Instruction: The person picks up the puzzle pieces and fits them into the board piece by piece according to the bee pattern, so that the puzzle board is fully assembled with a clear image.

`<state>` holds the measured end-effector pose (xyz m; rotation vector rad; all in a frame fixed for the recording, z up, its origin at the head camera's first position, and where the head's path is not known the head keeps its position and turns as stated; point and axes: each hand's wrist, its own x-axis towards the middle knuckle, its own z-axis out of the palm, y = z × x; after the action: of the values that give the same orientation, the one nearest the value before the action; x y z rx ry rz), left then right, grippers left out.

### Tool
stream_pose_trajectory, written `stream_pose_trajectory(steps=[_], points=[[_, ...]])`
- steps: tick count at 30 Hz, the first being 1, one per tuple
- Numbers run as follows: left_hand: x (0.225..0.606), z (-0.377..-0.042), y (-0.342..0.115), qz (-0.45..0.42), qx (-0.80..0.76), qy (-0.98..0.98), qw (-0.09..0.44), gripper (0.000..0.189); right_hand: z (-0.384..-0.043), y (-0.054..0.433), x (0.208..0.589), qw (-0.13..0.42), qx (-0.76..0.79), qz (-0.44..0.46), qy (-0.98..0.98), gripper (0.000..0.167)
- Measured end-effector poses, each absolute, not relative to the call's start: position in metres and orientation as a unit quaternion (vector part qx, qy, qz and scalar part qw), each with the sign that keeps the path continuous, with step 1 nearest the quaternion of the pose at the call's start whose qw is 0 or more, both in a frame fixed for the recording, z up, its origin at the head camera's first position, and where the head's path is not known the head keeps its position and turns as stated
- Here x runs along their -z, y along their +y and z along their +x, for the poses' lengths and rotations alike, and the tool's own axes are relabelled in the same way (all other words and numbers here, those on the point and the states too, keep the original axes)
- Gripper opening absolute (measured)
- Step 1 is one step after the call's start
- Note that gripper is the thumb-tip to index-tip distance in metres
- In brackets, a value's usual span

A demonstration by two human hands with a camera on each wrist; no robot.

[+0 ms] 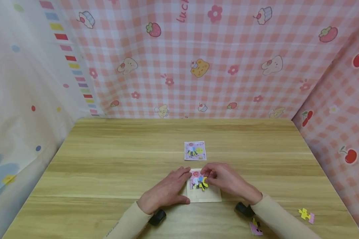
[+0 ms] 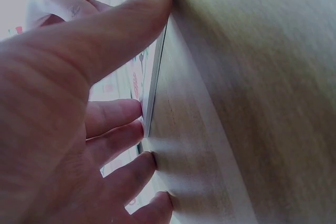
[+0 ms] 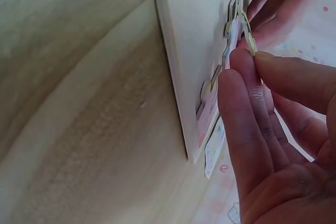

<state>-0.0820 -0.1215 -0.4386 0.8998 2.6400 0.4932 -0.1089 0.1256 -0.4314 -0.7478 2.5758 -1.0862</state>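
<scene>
A pale square puzzle board lies on the table in the head view, with several pink and blue jigsaw pieces fitted at its upper left. My left hand rests along the board's left edge, thumb and fingertips touching it, fingers extended. Over the pieces, my right hand pinches a puzzle piece between thumb and fingers. The right wrist view shows that piece almost edge-on, tilted against the board. A yellow and black part of it appears just below the fingertips in the head view; the rest is hidden.
Behind the board lies a square picture card with a bee on it. Loose yellow and pink pieces lie at the right, and another pink, yellow and black group lies beside the right sleeve. Patterned curtains enclose the wooden table.
</scene>
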Motion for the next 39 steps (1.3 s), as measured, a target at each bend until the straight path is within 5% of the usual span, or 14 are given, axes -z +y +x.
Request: stream_pose_trajectory(steps=[25, 33, 39], points=[[0.44, -0.082, -0.12, 0.305, -0.184, 0.919, 0.168, 0.085, -0.11, 0.127, 0.435, 0.138, 0.355, -0.252, 0.889, 0.018], [0.441, -0.083, -0.12, 0.304, -0.182, 0.92, 0.167, 0.085, -0.101, 0.14, 0.429, 0.055, 0.257, -0.353, 0.898, 0.016], [0.442, -0.083, -0.122, 0.3, -0.188, 0.919, 0.172, 0.085, -0.092, 0.151, 0.426, 0.008, 0.154, -0.468, 0.87, 0.029]])
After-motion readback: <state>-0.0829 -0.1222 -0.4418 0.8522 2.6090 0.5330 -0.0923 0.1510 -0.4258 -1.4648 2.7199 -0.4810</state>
